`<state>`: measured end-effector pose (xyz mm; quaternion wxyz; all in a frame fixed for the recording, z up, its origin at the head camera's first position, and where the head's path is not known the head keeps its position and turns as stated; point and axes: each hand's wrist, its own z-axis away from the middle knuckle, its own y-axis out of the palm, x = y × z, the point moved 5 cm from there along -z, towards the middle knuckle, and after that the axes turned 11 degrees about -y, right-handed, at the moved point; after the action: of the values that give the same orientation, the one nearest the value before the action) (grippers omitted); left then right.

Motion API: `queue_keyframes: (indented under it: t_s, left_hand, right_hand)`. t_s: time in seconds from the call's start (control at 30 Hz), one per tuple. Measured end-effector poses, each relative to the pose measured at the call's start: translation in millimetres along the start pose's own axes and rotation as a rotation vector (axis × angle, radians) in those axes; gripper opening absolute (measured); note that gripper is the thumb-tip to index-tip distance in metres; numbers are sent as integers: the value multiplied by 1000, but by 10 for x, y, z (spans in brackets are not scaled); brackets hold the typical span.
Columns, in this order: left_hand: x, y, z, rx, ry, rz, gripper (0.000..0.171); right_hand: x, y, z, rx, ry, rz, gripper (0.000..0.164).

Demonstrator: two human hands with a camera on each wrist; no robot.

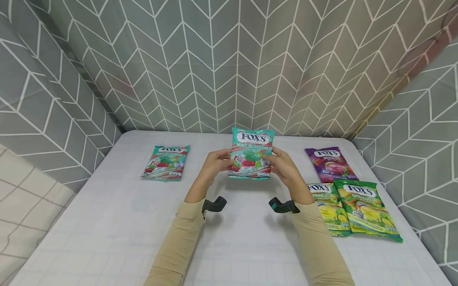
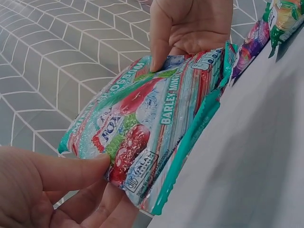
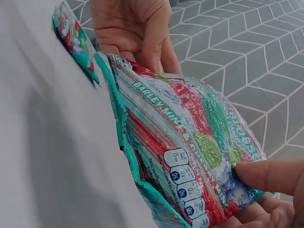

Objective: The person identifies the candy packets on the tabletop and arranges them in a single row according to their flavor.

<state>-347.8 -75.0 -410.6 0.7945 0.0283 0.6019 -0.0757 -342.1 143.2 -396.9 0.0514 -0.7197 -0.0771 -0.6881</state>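
A teal Fox's Mint Blossom candy bag (image 1: 251, 154) is held up over the far middle of the table, its printed front facing the head camera. My left hand (image 1: 215, 162) pinches its left edge, thumb on the front and fingers behind. On the opposite edge my right hand (image 1: 285, 166) pinches it the same way. In the left wrist view the left thumb (image 2: 76, 172) presses the bag (image 2: 142, 118) near its lower corner. The right wrist view shows the right thumb (image 3: 270, 176) on the crinkled wrapper (image 3: 190, 128).
Another Mint Blossom bag (image 1: 166, 163) lies at the left of the white table (image 1: 118, 222). To the right lie a purple Berries bag (image 1: 330, 164) and two green-yellow bags, one (image 1: 366, 208) overlapping the other (image 1: 328, 210). A patterned grey curtain (image 1: 214, 67) stands behind.
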Motion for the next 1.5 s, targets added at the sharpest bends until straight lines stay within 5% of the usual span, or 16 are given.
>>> queue_keyframes:
  t_s: [0.8, 1.13, 1.33, 1.5]
  left_hand:
    - [5, -27, -14, 6, 36, 42, 37]
    - [42, -30, -33, -25, -30, 21, 40]
    - [43, -46, -4, -33, -25, 2, 41]
    - [106, -198, -39, -37, -39, -65, 43]
  right_hand:
    - [37, 16, -6, -2, -60, -42, 56]
    - [7, 0, -7, -41, -10, 47, 52]
    - [-86, 38, -30, -27, 40, -11, 52]
    - [-209, 175, -97, 5, 73, -20, 54]
